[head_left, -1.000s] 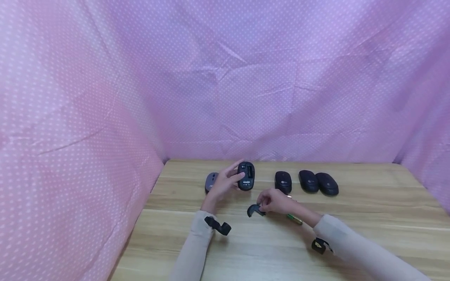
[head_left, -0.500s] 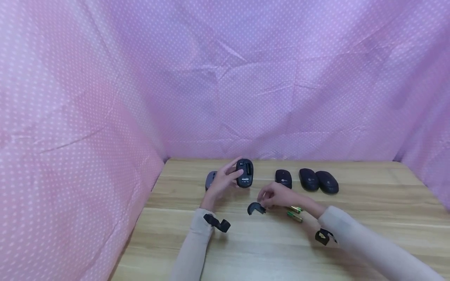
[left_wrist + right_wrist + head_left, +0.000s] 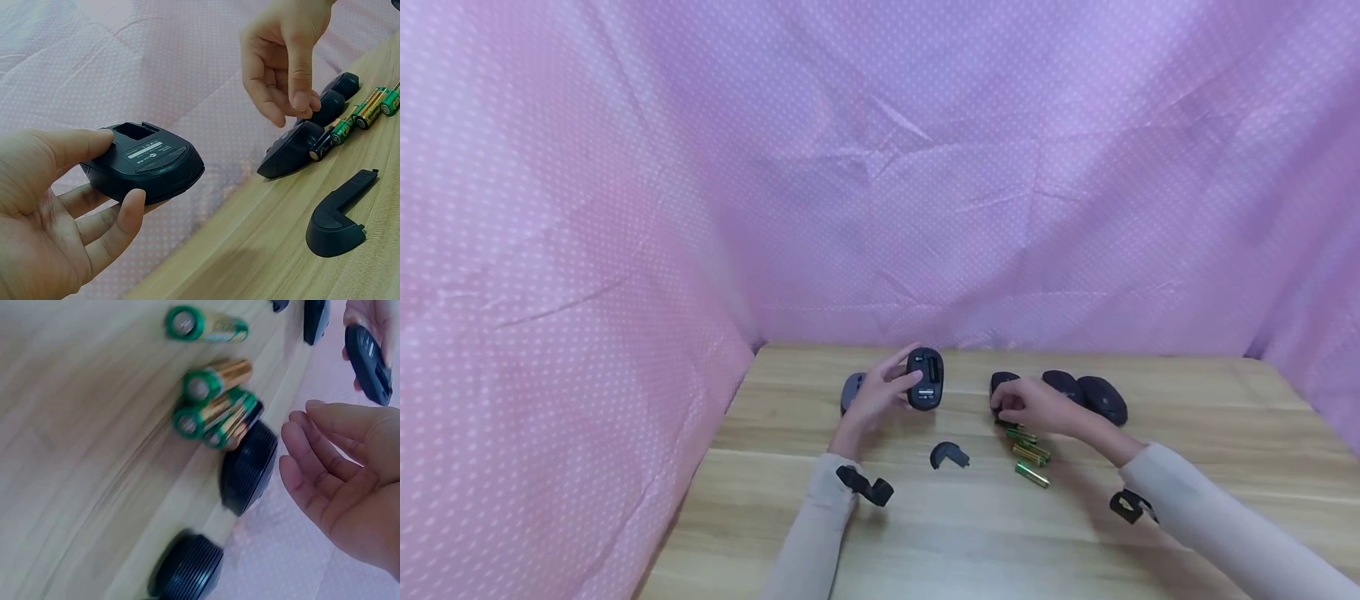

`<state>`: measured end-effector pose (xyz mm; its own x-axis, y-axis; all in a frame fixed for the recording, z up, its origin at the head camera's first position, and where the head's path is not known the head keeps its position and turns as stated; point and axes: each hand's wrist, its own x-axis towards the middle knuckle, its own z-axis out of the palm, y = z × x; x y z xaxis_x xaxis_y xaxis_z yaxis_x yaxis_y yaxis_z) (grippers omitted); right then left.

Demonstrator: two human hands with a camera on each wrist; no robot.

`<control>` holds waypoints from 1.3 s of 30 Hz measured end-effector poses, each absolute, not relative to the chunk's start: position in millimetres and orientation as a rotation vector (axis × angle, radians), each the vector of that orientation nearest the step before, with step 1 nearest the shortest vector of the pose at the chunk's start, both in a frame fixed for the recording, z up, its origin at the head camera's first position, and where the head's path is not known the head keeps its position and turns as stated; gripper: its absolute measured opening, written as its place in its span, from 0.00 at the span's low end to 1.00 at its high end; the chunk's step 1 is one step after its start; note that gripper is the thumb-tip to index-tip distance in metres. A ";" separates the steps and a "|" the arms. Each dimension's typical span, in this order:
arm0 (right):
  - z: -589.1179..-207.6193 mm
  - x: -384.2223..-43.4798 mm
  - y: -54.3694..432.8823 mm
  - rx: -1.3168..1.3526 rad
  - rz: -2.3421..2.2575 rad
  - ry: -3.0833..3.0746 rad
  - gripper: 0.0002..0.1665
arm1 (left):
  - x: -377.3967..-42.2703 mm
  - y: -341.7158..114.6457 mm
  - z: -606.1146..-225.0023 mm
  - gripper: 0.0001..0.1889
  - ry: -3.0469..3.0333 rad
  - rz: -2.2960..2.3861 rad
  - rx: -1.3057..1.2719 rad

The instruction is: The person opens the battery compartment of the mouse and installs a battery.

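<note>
My left hand [image 3: 877, 395] grips a black computer mouse [image 3: 929, 398] above the table, its underside turned toward me. The thumb lies on the underside and the other fingers support it from below. A battery slot [image 3: 135, 130] gapes in that underside, and I see no battery in it. On the table lies the curved black battery cover [image 3: 947, 452], apart from both hands. My right hand [image 3: 1043, 407] hovers near several green-and-gold batteries [image 3: 1032, 475], its fingers loosely bent with nothing between them. It partly hides a black mouse [image 3: 1004, 380] behind it.
Two more black mice [image 3: 1103, 400] stand side by side at the right, partly behind the right forearm. A grey mouse [image 3: 852, 390] sits behind my left hand. The wooden table [image 3: 925, 533] ends at pink dotted cloth [image 3: 880, 208].
My right hand has left the battery cover and moved right and back toward the batteries, uncovering more of them. The cover stays on the table. My left hand keeps holding the mouse.
</note>
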<state>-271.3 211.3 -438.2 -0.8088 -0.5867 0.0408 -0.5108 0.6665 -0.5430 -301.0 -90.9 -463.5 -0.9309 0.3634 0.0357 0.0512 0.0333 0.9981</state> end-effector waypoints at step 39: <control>-458.7 -264.1 238.5 -0.929 -0.451 2.957 0.07 | -302.4 -89.9 -468.4 0.30 2.116 1.959 0.423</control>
<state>-264.1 238.5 -458.7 -0.8240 -0.5614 0.0764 -0.5586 0.7826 -0.2747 -302.4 -89.9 -468.4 -0.9327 0.3594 0.0294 0.0568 0.0660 0.9962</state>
